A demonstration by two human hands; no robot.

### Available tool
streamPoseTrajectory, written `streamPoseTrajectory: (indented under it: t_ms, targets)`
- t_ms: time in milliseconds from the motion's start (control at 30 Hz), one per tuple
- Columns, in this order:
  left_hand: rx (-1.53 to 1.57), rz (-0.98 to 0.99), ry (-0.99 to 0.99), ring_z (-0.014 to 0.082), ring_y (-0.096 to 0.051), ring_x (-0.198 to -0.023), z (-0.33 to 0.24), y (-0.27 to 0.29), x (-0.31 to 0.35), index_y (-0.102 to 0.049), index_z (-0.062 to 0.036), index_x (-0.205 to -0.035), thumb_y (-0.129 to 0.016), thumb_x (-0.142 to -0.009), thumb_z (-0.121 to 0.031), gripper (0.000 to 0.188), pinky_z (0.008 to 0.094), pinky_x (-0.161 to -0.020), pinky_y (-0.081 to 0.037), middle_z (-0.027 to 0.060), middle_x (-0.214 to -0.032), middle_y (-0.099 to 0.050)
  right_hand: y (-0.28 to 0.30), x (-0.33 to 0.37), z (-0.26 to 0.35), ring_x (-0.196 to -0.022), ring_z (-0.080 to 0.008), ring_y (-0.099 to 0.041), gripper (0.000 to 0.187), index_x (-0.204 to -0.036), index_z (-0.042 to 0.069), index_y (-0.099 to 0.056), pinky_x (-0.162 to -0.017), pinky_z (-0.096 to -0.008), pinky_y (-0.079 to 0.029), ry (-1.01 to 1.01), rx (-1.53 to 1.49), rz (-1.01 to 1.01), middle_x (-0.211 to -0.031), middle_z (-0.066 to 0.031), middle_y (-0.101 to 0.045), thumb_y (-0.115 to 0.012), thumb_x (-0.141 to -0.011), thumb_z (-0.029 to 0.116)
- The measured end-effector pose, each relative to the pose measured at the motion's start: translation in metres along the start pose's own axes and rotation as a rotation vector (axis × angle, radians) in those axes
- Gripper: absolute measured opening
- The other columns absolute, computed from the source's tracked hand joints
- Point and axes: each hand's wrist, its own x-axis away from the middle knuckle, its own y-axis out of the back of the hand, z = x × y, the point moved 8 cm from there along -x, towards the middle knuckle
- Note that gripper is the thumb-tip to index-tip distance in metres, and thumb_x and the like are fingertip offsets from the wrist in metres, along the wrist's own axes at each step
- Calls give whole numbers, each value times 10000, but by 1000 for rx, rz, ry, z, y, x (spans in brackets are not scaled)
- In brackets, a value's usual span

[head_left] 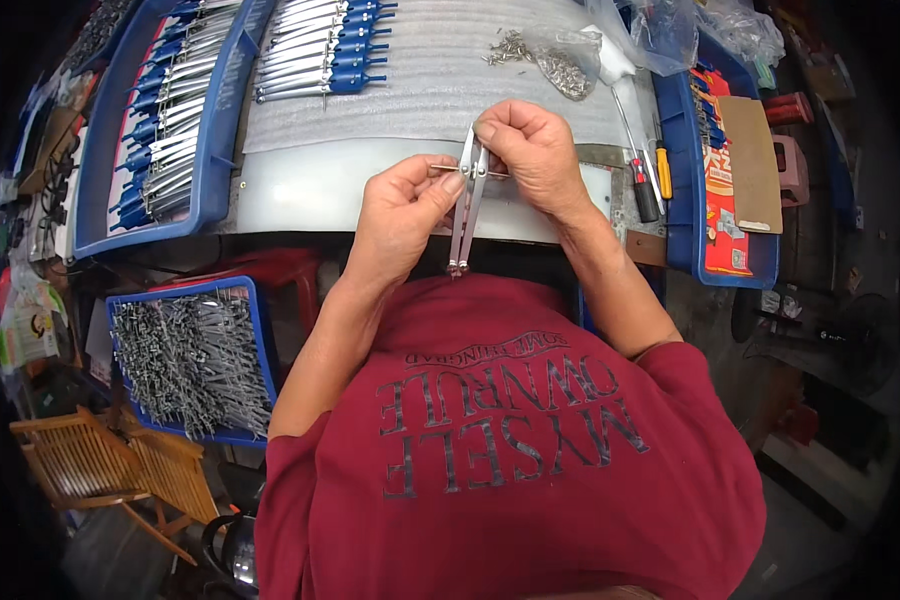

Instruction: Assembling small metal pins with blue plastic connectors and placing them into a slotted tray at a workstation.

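Note:
A silver two-legged metal compass is held in front of my chest, with a thin rod crossing its legs. My left hand is closed on it from the left, thumb and fingers pinching near the cross rod. My right hand grips its upper end between thumb and fingers. The lower ends of the legs sit close together, just above my shirt. Beyond my hands, a row of similar silver pieces with blue ends lies on a grey foam sheet.
Blue trays of similar pieces stand left; another blue tray stands right. Small metal parts lie beside plastic bags. Two screwdrivers rest near the right tray. A blue crate full of metal parts and a wooden chair are lower left.

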Motion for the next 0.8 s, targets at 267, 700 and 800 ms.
streamPoseTrajectory:
  t_ms: [267, 700, 800]
  targets:
    - [34, 13, 51, 47, -503, -603, 8, 1, -1, -555, 17, -926, -526, -833, -113, 162, 183, -533, -417, 14, -720, -561, 5, -2, -3, -524, -38, -443, 123, -774, 22, -572, -477, -175, -360, -18, 5, -48, -625, 13, -527, -565, -788, 144]
    - [168, 122, 177, 136, -572, -626, 15, -12, -5, -528, 38, -970, -449, -876, -206, 274, 257, -584, -494, 84, -751, -579, 10, -4, -6, -538, -46, -448, 114, -773, 25, -575, -493, -177, -364, -14, -51, -94, -638, 7, -538, -551, -787, 136]
    - [291, 239, 234, 157, -579, -645, 18, -18, -4, -516, 44, -993, -437, -881, -223, 301, 281, -616, -503, 97, -766, -577, 10, -3, -5, -540, -44, -449, 102, -768, 26, -572, -491, -177, -367, -2, -69, -97, -633, 9, -533, -552, -790, 124]
